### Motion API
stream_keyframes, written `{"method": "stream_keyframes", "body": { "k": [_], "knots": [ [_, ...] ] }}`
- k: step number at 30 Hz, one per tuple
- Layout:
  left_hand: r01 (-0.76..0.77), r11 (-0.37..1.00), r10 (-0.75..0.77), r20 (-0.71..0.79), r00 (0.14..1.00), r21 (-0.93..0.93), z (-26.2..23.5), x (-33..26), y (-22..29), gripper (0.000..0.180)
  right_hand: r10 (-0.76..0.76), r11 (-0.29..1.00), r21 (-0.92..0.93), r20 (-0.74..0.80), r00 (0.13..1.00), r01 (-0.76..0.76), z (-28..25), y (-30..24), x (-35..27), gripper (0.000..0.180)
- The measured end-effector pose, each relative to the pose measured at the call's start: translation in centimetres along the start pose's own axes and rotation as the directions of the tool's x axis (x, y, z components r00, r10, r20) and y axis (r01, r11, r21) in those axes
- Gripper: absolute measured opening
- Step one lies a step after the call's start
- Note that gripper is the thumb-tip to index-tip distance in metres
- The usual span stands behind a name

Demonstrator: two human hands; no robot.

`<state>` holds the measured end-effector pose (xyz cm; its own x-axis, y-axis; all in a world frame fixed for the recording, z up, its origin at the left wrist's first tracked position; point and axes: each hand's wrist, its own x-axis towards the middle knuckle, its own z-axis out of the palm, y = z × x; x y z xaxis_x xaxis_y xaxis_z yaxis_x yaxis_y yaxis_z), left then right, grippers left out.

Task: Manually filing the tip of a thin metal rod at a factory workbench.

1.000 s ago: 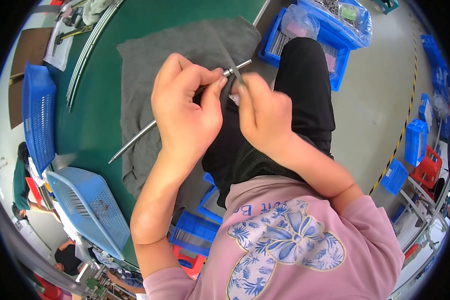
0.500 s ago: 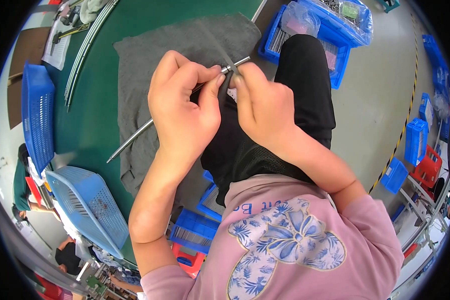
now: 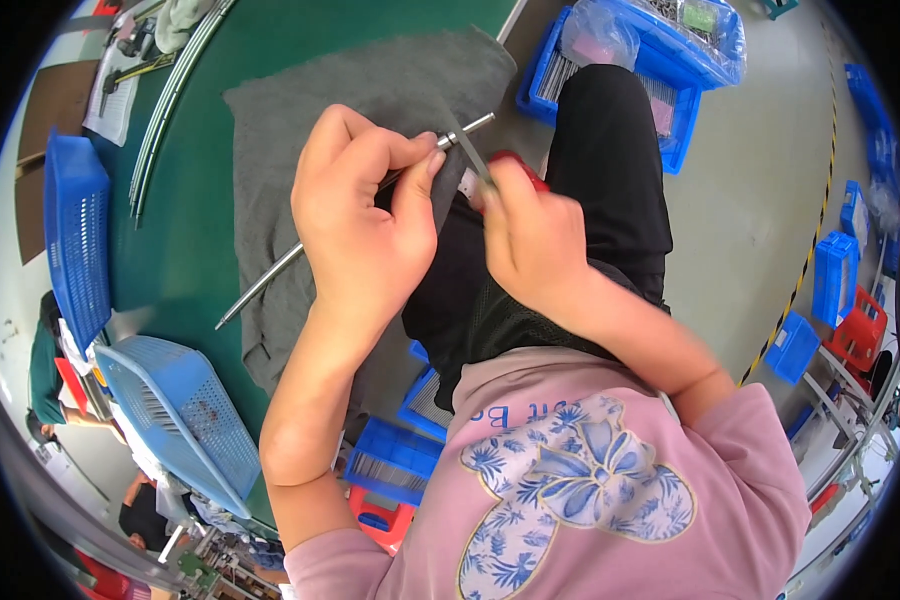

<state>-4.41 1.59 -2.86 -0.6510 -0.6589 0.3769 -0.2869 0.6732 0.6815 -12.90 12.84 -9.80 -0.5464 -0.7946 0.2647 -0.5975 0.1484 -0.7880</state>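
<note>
The left hand (image 3: 365, 225) is closing around a long thin metal rod (image 3: 270, 280). The fingers (image 3: 410, 190) are curling tight over the top part of the rod, so the grip is narrow and full of rod. The long end of the rod is sticking out below the grip, down and to the left, over a grey cloth (image 3: 300, 110). The short end is poking out above the grip, up and to the right, and its shiny tip is showing just past the fingertips.

The right hand (image 3: 535, 245) is sitting just beside the left hand, to its right. It is pinching a small tool with a red handle (image 3: 515, 165). A thin dark blade is coming out of that pinch and is pointing up and left, reaching the rod's tip close above the left grip. The red part is peeking out just above the right hand's knuckles. Whether the blade is truly touching the rod is too hard to tell.

The grey cloth is lying on a green table (image 3: 185, 220), under and behind the left grip. A blue basket (image 3: 185, 420) is sitting well below the left grip, near the elbow. Blue trays (image 3: 670, 90) of small parts are lying on the floor well above the right grip, past the person's dark trouser leg (image 3: 610, 180).
</note>
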Motion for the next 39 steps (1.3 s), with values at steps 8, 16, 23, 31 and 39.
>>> {"method": "stream_keyframes", "body": {
  "k": [8, 16, 23, 31, 39],
  "knots": [
    [-0.002, 1.000, 0.002, -0.005, 1.000, 0.001, 0.0, 0.1, -0.2, 0.011, 0.004, 0.999, -0.042, 0.028, 1.000, -0.003, -0.9, -0.4, 0.1, 0.005],
    [0.021, 1.000, -0.021, -0.004, 1.000, -0.012, 0.0, -0.1, 0.0, 0.011, 0.015, 1.000, -0.020, 0.027, 1.000, -0.014, -1.7, -1.1, 0.0, 0.007],
    [0.017, 1.000, -0.017, 0.004, 1.000, -0.015, 0.1, 0.0, -0.1, 0.012, 0.041, 0.996, 0.076, 0.036, 0.998, -0.044, -1.5, -0.1, -1.6, 0.006],
    [0.004, 1.000, -0.004, -0.005, 1.000, -0.011, 0.1, 0.2, -0.1, 0.011, 0.088, 0.992, 0.074, 0.124, 0.988, -0.097, -1.8, -0.5, -1.8, 0.002],
    [0.008, 1.000, -0.008, 0.019, 1.000, 0.026, -0.1, -0.1, 0.1, 0.011, 0.109, 0.990, 0.071, 0.148, 0.983, -0.121, -2.0, -0.9, -1.9, 0.003]
  ]
}}
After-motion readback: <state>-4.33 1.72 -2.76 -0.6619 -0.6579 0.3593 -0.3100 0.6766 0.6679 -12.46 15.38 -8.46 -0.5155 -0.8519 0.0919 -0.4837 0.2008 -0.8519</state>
